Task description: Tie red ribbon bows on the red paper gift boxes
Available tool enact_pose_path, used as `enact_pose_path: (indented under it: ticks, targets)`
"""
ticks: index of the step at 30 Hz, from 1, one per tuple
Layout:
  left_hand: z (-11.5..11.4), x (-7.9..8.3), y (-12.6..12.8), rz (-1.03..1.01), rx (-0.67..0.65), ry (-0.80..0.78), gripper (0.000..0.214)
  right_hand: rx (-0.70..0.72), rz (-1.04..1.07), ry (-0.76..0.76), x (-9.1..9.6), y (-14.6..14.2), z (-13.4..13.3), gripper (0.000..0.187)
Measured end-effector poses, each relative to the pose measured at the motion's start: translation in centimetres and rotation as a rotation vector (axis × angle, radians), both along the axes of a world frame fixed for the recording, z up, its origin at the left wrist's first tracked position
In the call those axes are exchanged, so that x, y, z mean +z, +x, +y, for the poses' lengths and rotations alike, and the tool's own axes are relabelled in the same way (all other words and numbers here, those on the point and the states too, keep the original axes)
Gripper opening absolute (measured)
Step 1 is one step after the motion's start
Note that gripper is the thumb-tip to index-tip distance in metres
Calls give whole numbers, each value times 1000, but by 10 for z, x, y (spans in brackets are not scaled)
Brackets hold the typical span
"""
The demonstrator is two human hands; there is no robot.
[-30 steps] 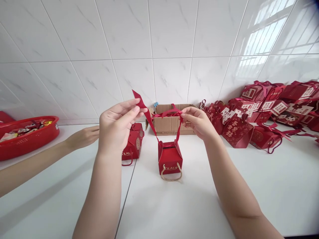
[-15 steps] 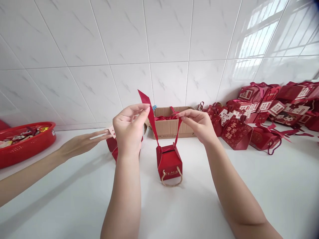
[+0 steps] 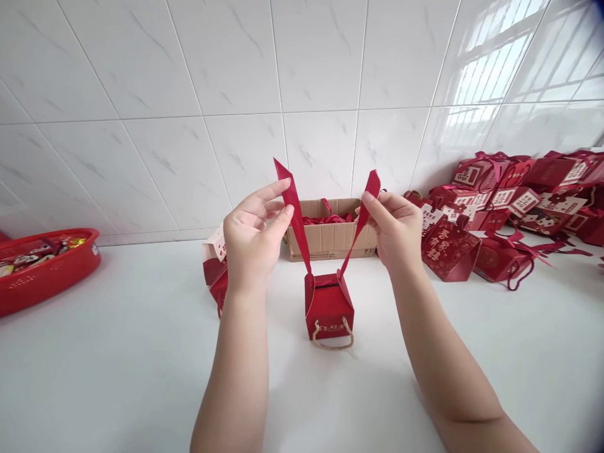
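A small red gift box [image 3: 329, 308] with a beige rope handle [image 3: 334, 346] stands upright on the white table in front of me. A red ribbon [image 3: 298, 229] comes out through its top, one end rising on each side. My left hand [image 3: 257, 229] is closed in a light pinch on the left end. On the other side, my right hand [image 3: 396, 223] pinches the right end between thumb and fingers. Both ends slope up and apart, above the box, and their tips stick out past my fingers.
Behind the gift box, a cardboard box [image 3: 330, 242] holds red ribbons. Another red gift box [image 3: 214, 267] sits partly behind my left forearm. A red basket [image 3: 47, 270] with wrapped sweets stands at left. Several finished-looking gift boxes [image 3: 500, 195] are piled at right against the tiled wall.
My right hand has risen and turned, and more of the right ribbon end now shows above it. The other person's hand at left has left the view.
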State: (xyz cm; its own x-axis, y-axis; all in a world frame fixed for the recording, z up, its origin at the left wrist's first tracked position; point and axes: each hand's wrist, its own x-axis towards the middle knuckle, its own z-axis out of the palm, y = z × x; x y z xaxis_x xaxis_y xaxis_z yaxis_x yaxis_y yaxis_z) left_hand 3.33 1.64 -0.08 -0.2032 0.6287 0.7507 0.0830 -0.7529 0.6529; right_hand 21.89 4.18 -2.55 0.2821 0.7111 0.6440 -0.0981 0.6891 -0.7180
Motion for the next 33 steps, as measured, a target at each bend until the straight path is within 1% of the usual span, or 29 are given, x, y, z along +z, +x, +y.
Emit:
enact_pose_path:
  ticks: [3,6,11,15,19,33]
  targets:
    - [-3,1,2,9,-31,7,31,-41,-33,3,2,0,-6,25]
    - [-7,2,4,16,-64,29,31,-47,-47,15,4,-1,-12,28]
    - [-18,4,6,37,-46,36,20,-24,-26,25,8,1,-22,32]
    - [-23,6,8,59,-45,-5,26,-45,-39,3,9,3,-24,37]
    - [-24,7,9,48,-38,-26,27,-40,-59,-5,9,3,-24,38]
    - [-25,7,13,60,-56,9,24,-48,-83,-5,11,1,-30,40]
